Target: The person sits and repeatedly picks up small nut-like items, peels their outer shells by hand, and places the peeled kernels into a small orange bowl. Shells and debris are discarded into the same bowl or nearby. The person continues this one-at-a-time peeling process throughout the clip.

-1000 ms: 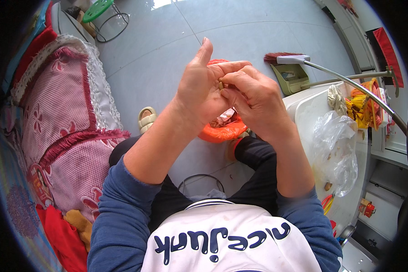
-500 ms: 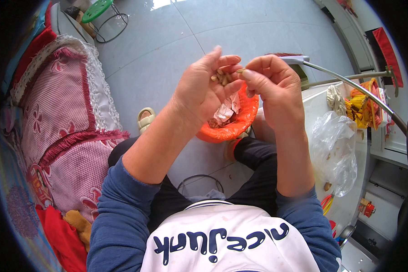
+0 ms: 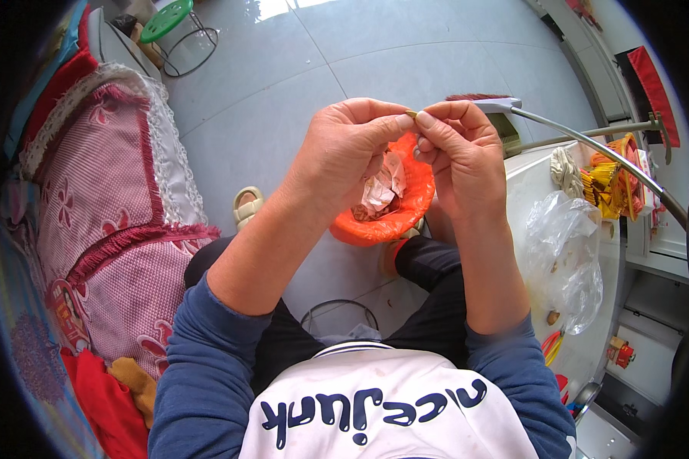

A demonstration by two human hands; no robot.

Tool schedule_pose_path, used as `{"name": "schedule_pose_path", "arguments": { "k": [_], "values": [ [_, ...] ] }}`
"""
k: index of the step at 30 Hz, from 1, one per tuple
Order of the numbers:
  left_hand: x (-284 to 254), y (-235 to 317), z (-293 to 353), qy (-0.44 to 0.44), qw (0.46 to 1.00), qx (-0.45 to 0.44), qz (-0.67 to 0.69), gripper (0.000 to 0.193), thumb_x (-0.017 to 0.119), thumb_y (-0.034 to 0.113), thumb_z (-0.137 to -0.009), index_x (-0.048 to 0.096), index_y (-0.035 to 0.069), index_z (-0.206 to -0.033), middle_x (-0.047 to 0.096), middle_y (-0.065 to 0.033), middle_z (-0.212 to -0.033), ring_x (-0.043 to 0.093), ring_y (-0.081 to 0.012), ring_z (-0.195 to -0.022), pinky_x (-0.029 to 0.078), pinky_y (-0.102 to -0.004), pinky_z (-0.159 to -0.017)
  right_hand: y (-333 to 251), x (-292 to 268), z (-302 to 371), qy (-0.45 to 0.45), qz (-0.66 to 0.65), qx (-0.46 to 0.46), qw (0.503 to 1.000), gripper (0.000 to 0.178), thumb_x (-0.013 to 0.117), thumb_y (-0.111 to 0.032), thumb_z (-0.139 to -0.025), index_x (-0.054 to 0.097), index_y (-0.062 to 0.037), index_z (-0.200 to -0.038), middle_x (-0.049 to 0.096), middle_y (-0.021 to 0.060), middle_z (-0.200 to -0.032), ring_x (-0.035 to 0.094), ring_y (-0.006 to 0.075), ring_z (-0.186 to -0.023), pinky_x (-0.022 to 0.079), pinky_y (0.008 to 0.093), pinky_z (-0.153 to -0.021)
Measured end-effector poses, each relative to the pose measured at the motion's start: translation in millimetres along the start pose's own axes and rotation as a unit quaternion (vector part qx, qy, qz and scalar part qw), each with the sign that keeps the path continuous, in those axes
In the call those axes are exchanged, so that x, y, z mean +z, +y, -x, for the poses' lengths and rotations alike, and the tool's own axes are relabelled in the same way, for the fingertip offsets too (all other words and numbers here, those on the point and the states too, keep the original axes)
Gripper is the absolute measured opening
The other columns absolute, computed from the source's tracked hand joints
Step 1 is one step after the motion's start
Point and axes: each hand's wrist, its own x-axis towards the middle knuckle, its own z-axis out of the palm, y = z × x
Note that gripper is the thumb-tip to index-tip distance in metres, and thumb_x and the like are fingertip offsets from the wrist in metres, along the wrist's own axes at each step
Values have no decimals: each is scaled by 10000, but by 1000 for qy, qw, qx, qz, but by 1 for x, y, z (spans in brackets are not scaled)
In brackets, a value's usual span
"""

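My left hand (image 3: 350,138) and my right hand (image 3: 461,145) meet fingertip to fingertip. Between their thumbs and forefingers is a small greenish-tan seed (image 3: 411,114); its exact kind is too small to make out. The other left fingers curl inward, so whatever lies in that palm is hidden. Below both hands stands a bin lined with an orange plastic bag (image 3: 371,232). Inside the bag are crumpled pinkish-white papers (image 3: 383,187) and some brown scraps.
On the right, a white table (image 3: 542,164) carries a clear plastic bag (image 3: 563,256) and a yellow-orange basket (image 3: 616,180). A long metal handle (image 3: 597,140) reaches across its far end. A pink fringed cover (image 3: 99,191) lies left; a green stool (image 3: 166,19) stands far left.
My left hand has turned over from palm-up, where several tan seeds showed, and curled. Its thumb and forefinger now meet the right fingertips at the small seed.
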Motion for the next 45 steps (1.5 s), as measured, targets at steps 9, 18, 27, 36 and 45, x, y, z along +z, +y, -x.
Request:
{"name": "schedule_pose_path", "arguments": {
  "k": [9, 18, 27, 36, 45],
  "values": [
    [0, -2, -2, -9, 1000, 27, -5, 123, 688, 58, -869, 673, -39, -942, 611, -10, -713, 390, -3, -499, 281, -163, -424, -2, 4, 2, -1, 27, -5, 1000, 71, 610, 22, -896, 631, 2, -961, 681, 84, -825, 623, 86, -642, 518, 190, -578],
    [1, 0, -2, -7, 998, 48, -37, 54, 662, 35, -866, 640, -13, -878, 556, 12, -656, 380, -11, -480, 282, -173, -412, -2, 0, 1, -48, -3, 15, 999, 82, 597, 30, -895, 636, 8, -964, 673, 88, -801, 599, 88, -635, 514, 215, -571],
    [-2, 0, -2, -17, 997, 56, -57, 80, 584, 8, -832, 608, -63, -859, 655, -99, -782, 599, -95, -687, 481, -217, -580, -1, -6, -2, -77, -110, 120, 984, 58, 586, 15, -903, 631, 1, -937, 669, 121, -824, 570, 88, -616, 520, 226, -558],
    [0, 3, -3, 4, 997, 49, -57, 96, 601, 50, -835, 606, -43, -860, 639, -77, -762, 572, -81, -648, 471, -219, -545, -4, 11, 8, -16, 191, -45, 980, 82, 636, -30, -906, 659, 1, -978, 655, 50, -820, 585, 64, -680, 505, 206, -608],
    [-5, 3, -5, 31, 999, -34, 23, 134, 597, 32, -806, 502, 47, -713, 464, 7, -629, 381, -45, -464, 309, -207, -384, 9, 11, 5, -43, 514, -417, 748, 82, 669, 3, -870, 658, 15, -950, 643, 21, -805, 577, 80, -681, 475, 231, -604]
  ]
}}
